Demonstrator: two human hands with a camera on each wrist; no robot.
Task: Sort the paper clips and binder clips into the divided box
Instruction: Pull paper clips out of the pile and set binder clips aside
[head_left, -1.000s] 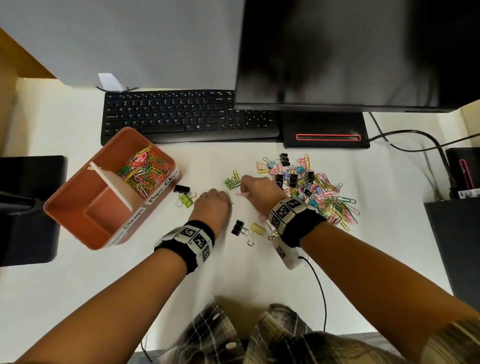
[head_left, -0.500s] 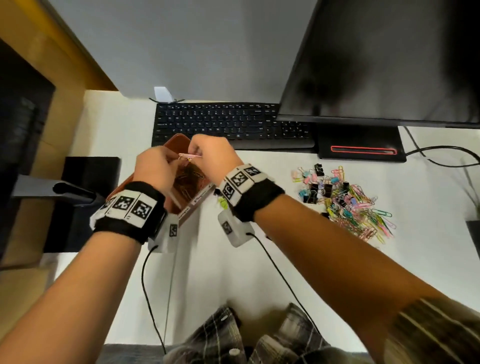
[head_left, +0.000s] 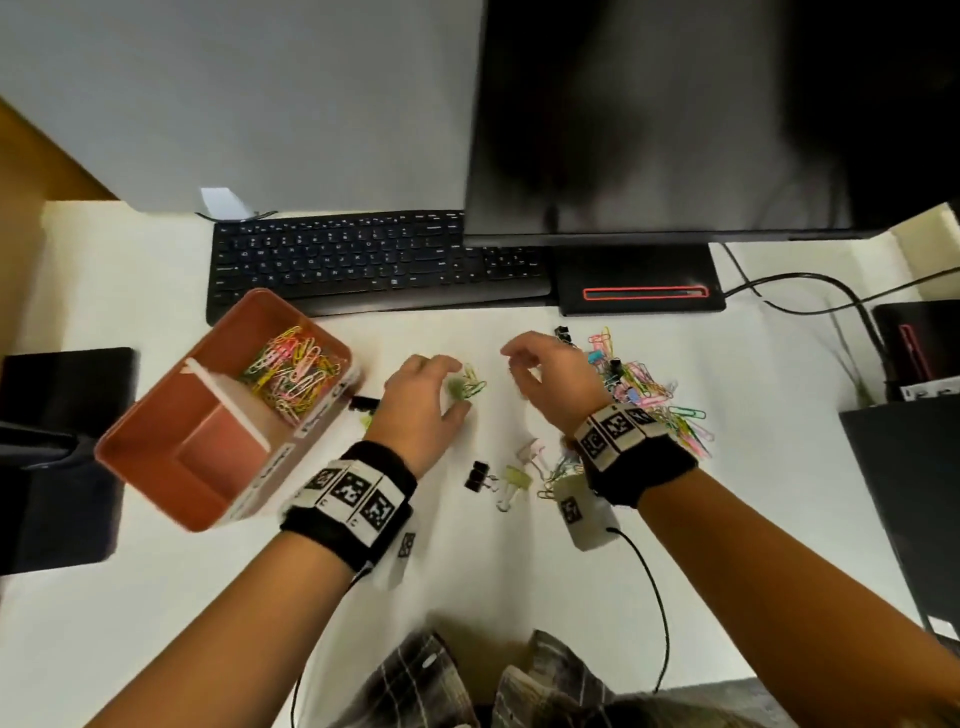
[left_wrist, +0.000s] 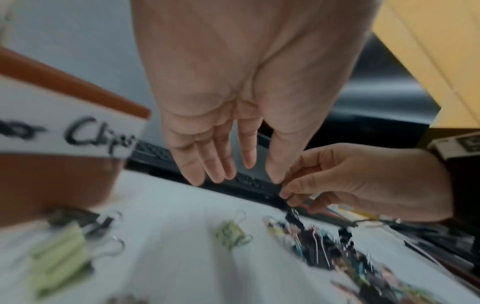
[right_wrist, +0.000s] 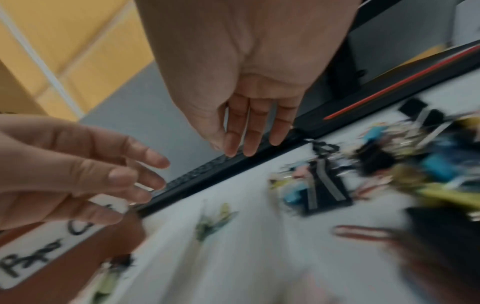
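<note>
The orange divided box (head_left: 218, 457) stands at the left; its far compartment holds several coloured paper clips (head_left: 291, 374), its near one is bare. A mixed pile of clips (head_left: 644, 395) lies at the right. My left hand (head_left: 451, 387) hovers open just above a small green clip bunch (head_left: 470, 387), fingers relaxed (left_wrist: 221, 174). My right hand (head_left: 514, 369) hangs open and holds nothing, left of the pile, with fingers pointing down (right_wrist: 249, 152). Loose binder clips lie near my wrists: a black one (head_left: 478, 475) and a yellow-green one (head_left: 517, 478).
A black keyboard (head_left: 363, 260) and the monitor base (head_left: 639, 291) run along the back, under a dark monitor (head_left: 675, 114). Another black binder clip (head_left: 363, 402) lies by the box. Dark equipment sits at the left edge (head_left: 62, 447) and right edge (head_left: 909, 493), with a cable (head_left: 831, 296).
Half a second ago both hands were raised over the box with a pink paper clip. Now both are back down over the table between box and pile, holding nothing.
</note>
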